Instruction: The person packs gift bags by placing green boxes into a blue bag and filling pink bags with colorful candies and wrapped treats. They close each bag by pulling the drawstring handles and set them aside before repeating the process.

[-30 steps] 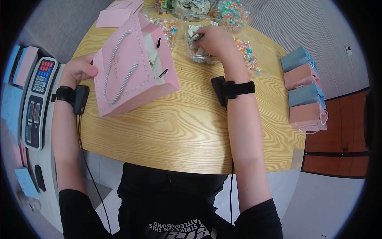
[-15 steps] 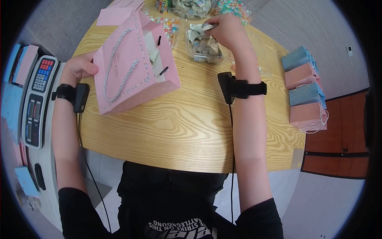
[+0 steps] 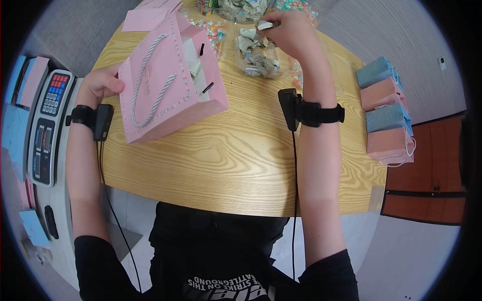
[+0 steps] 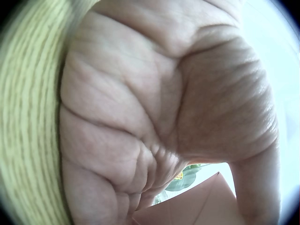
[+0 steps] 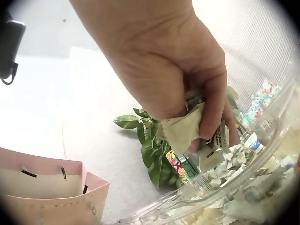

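The left hand (image 3: 103,83) grips the side of a pink gift bag (image 3: 158,95), thumb on its front face; the bag leans, its mouth facing right with pale wrapped pieces inside. In the left wrist view the palm (image 4: 126,93) fills the picture, with a corner of the pink bag (image 4: 192,206) below. The right hand (image 3: 295,35) pinches pale wrapped pieces (image 3: 264,25) above a clear container (image 3: 258,76) of similar pieces. In the right wrist view the right hand (image 5: 187,79) has several pale packets (image 5: 183,131) between thumb and fingers.
Behind are a round tub of wrapped pieces (image 3: 243,10) and colourful candies (image 3: 215,32). Pink sheets (image 3: 143,19) lie at the back left. Small blue and pink bags (image 3: 384,119) line the right edge; a scale (image 3: 44,125) stands on the left.
The right hand has lifted out of the clear container and moved slightly right, with pale pieces in its fingers. The left hand and the pink bag have hardly moved.
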Tool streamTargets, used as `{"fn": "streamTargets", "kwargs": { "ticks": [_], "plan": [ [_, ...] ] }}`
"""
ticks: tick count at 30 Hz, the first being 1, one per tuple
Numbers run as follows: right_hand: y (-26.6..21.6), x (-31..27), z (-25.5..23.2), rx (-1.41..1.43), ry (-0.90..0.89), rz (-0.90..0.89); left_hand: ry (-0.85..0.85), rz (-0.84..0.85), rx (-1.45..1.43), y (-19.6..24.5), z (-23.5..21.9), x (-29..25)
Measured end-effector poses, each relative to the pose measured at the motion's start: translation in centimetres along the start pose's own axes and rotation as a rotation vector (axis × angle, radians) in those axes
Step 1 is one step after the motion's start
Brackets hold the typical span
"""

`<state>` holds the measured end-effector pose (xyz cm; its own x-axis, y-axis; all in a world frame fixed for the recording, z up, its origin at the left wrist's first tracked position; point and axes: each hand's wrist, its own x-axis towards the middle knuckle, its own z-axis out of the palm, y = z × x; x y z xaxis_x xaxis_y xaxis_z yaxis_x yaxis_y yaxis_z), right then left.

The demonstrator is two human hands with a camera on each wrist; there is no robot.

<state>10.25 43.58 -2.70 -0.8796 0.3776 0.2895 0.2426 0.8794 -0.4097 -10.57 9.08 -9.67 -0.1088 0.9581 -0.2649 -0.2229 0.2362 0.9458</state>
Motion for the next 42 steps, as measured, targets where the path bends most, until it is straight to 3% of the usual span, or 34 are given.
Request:
{"fn": "streamTargets", "kwargs": {
  "ticks": [4,6,7,9,10,12,15,16,19,26,28,29,31,32,34,35,37,41,42],
  "plan": [
    [-5.2,-2.2,-3.2,-0.016,0.043,-0.03,0.011,0.019,-0.011,-0.2,0.0,0.0],
    [-8.2,-3.6,-6.1,0.382,-0.3,-0.012,0.008,0.018,-0.007,-0.1,0.1,0.0],
    [-9.2,-3.9,-6.8,0.382,-0.301,-0.011,0.001,0.014,-0.002,0.0,0.1,0.0],
    [-10.9,-4.0,-7.1,0.297,-0.548,-0.143,0.0,0.015,-0.005,0.1,0.3,-0.1],
    [-11.0,-4.1,-5.4,0.297,-0.546,-0.14,-0.001,0.016,-0.009,0.1,0.4,0.0],
    [-10.3,-4.3,0.4,0.297,-0.31,-0.475,-0.015,0.018,-0.001,0.0,0.2,0.0],
    [-10.4,-4.6,4.5,0.263,-0.171,-0.591,-0.034,0.011,-0.005,-0.1,-0.1,0.2],
    [-10.7,-4.8,3.6,0.314,-0.327,-0.414,-0.039,0.008,-0.018,-0.1,-0.2,0.1],
    [-10.5,-4.8,0.3,0.463,-0.469,-0.422,-0.017,0.044,-0.023,-0.1,0.4,0.0],
    [-9.5,-4.6,-2.0,0.576,-0.348,-0.512,-0.003,0.023,0.02,-0.2,0.0,0.1],
    [-11.4,-5.2,-4.9,0.625,-0.476,-0.087,0.024,0.014,-0.001,0.0,0.6,0.0],
    [-10.9,-5.0,-4.4,0.625,-0.476,-0.088,0.025,0.016,-0.001,0.1,0.6,0.0],
    [-9.1,-4.5,-2.5,0.227,-0.434,-0.329,0.019,0.0,0.023,0.3,0.7,0.0],
    [-9.2,-4.6,-2.0,0.226,-0.432,-0.327,0.017,0.0,0.024,0.3,0.8,0.1],
    [-10.1,-4.6,-0.1,0.23,-0.693,-0.356,-0.001,0.03,0.047,0.2,0.6,0.2],
    [-10.5,-4.9,1.2,0.232,-0.688,-0.346,-0.01,0.025,0.05,0.0,0.2,0.1],
    [-11.3,-5.4,3.1,0.374,-0.441,-0.464,-0.008,0.023,0.101,-0.2,-0.7,-0.1],
    [-11.4,-5.3,1.6,0.37,-0.48,-0.468,0.002,0.0,0.069,-0.1,-0.4,-0.2],
    [-11.2,-5.1,0.3,0.422,-0.592,-0.412,0.004,0.006,0.06,-0.1,-0.3,-0.2]
  ]
}}
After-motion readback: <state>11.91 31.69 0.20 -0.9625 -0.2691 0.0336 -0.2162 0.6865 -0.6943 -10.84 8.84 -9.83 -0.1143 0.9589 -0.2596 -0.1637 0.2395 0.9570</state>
